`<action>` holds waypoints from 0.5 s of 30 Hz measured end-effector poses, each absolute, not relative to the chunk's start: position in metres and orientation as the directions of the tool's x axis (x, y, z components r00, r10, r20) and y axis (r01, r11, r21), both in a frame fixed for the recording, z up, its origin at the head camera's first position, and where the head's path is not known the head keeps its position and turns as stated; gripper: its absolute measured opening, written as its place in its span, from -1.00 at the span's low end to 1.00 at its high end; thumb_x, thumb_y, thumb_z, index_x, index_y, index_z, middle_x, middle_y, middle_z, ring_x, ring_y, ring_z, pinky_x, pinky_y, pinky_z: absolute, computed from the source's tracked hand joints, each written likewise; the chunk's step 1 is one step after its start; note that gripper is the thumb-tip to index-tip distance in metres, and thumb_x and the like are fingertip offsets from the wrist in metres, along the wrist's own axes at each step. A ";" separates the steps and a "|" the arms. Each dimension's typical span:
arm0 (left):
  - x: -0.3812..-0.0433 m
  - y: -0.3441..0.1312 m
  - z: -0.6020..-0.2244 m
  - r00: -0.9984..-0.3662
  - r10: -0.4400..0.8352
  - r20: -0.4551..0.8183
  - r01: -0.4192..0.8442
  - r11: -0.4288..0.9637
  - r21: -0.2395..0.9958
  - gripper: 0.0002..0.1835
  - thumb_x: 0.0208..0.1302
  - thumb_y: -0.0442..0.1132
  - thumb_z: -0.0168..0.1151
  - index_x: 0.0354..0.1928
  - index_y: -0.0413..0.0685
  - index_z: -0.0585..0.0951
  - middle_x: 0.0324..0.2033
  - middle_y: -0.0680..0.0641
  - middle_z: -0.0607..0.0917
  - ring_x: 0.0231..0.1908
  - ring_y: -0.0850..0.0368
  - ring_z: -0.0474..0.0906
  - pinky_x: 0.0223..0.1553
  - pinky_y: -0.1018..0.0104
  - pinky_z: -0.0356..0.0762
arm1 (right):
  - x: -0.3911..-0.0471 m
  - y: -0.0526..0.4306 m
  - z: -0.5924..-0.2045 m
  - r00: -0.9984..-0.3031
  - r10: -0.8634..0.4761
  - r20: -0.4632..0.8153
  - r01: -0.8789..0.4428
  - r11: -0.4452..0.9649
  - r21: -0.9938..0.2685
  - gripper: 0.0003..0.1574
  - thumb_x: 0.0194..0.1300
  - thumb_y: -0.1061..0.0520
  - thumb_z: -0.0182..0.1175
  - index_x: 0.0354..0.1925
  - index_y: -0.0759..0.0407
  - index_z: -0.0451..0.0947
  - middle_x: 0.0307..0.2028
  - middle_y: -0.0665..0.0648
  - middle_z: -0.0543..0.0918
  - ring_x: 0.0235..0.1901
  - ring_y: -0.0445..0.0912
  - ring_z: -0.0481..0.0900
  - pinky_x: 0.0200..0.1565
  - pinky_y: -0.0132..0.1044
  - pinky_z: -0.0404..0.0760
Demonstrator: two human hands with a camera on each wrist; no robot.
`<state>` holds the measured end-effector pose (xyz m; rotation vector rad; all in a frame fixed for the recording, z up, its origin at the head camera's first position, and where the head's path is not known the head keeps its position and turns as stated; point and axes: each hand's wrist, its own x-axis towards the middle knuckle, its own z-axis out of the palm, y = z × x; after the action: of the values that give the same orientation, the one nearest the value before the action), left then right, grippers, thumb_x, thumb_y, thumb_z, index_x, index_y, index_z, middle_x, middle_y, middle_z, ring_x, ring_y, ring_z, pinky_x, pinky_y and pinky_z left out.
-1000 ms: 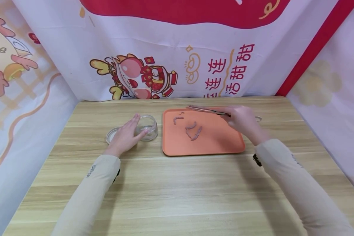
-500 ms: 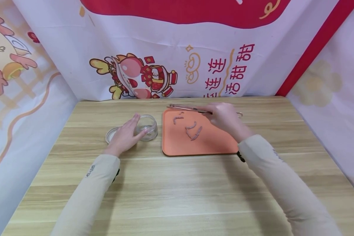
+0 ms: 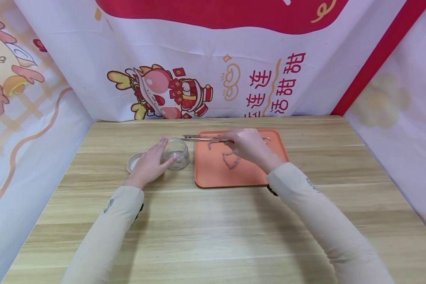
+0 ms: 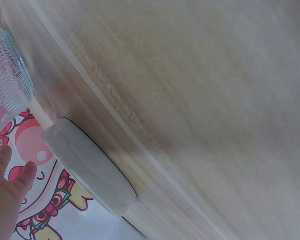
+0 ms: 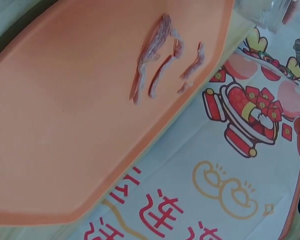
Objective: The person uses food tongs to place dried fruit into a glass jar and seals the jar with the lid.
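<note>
My right hand grips metal tongs with dark grips. Their tips are by the upper rim of a clear jar; whether they pinch anything is too small to tell. Beside the jar, my left hand has its fingers and thumb extended around the near-left side, seeming to rest on it. In the left wrist view, those fingers are straight and spread. Several brownish-red strips, whitish on the surface, lie on an orange tray; my right hand partly covers them in the head view.
A round lid lies left of the jar, partly behind my left hand. The wooden table extends toward me. A printed white cloth hangs along the back edge, with more cloth at both sides.
My right hand has moved left over the tray, carrying the tongs from the tray's back edge to the jar's rim. My left hand, the jar and the strips stay put.
</note>
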<state>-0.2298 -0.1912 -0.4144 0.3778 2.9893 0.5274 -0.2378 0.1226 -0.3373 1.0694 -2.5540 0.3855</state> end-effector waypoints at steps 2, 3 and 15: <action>-0.230 -0.192 -0.415 -0.966 0.257 -0.041 0.228 0.911 0.345 -0.08 0.36 0.35 -0.21 0.51 -0.05 -0.18 0.52 -0.08 -0.15 0.49 -0.19 -0.08 0.46 -0.19 -0.02 | -0.237 0.118 -0.340 -0.655 -0.638 0.404 -0.730 0.673 -0.120 -0.68 0.20 0.24 0.29 -0.07 -0.02 0.70 -0.23 0.01 0.79 -0.38 -0.16 0.72 -0.44 -0.31 0.66; -0.230 -0.192 -0.415 -0.965 0.259 -0.041 0.230 0.911 0.342 -0.08 0.36 0.36 -0.22 0.51 -0.04 -0.19 0.52 -0.08 -0.16 0.49 -0.19 -0.08 0.46 -0.19 -0.03 | -0.237 0.116 -0.341 -0.654 -0.643 0.399 -0.733 0.669 -0.121 -0.68 0.20 0.23 0.29 -0.07 -0.02 0.70 -0.22 0.01 0.78 -0.35 -0.16 0.73 -0.43 -0.31 0.67; -0.231 -0.192 -0.416 -0.963 0.268 -0.033 0.241 0.908 0.343 -0.07 0.34 0.39 -0.25 0.52 -0.03 -0.19 0.52 -0.09 -0.14 0.49 -0.20 -0.06 0.46 -0.19 -0.02 | -0.234 0.104 -0.349 -0.680 -0.650 0.340 -0.718 0.685 -0.124 -0.69 0.24 0.15 0.28 -0.04 -0.10 0.69 -0.16 -0.04 0.77 -0.39 -0.19 0.71 -0.53 -0.36 0.58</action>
<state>-0.2307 -0.1924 -0.4157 0.4003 2.9910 0.5220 -0.2338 0.1036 -0.3486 1.0909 -2.6299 0.3607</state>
